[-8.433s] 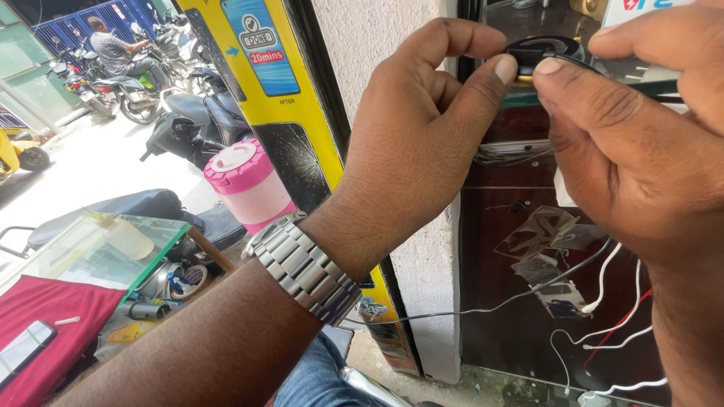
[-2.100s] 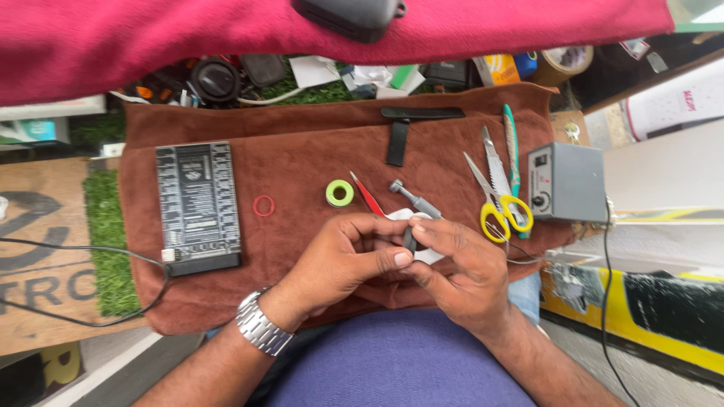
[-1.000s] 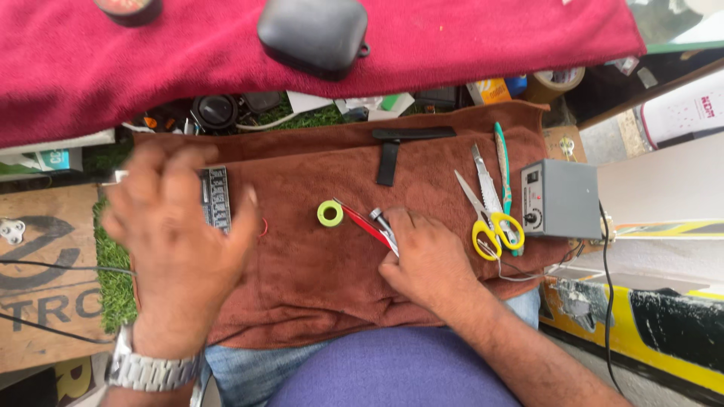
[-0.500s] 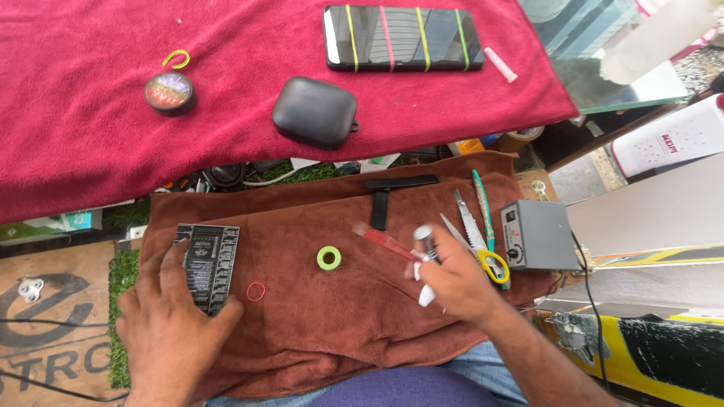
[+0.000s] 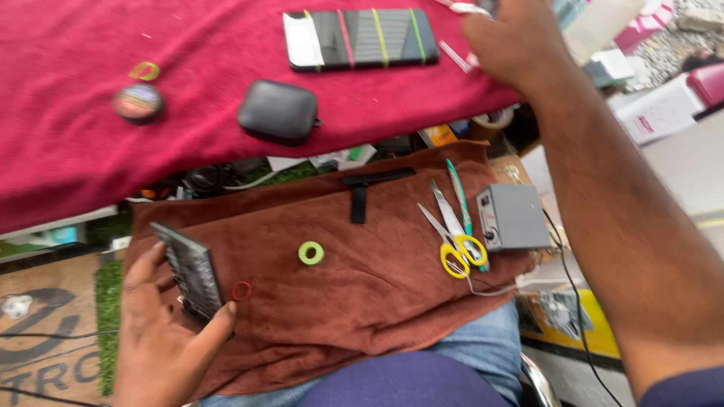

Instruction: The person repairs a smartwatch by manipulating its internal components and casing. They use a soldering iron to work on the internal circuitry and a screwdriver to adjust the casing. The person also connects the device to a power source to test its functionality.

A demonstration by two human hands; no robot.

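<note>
Your left hand [image 5: 162, 339] has open brown towel [image 5: 362, 301] to its right; only the green ring [image 5: 310, 252] and small red ring [image 5: 241, 290] sit there. Further right, scissors [image 5: 452, 241] and grey box [image 5: 514, 217] block. Your right forearm [image 5: 611, 203] crosses that side.

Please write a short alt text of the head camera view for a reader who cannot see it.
A person's left hand lifts a dark flat board off a brown towel on their lap, while the right hand reaches up over a red cloth. On the towel lie yellow-handled scissors, a green tape ring and a grey box.
</note>
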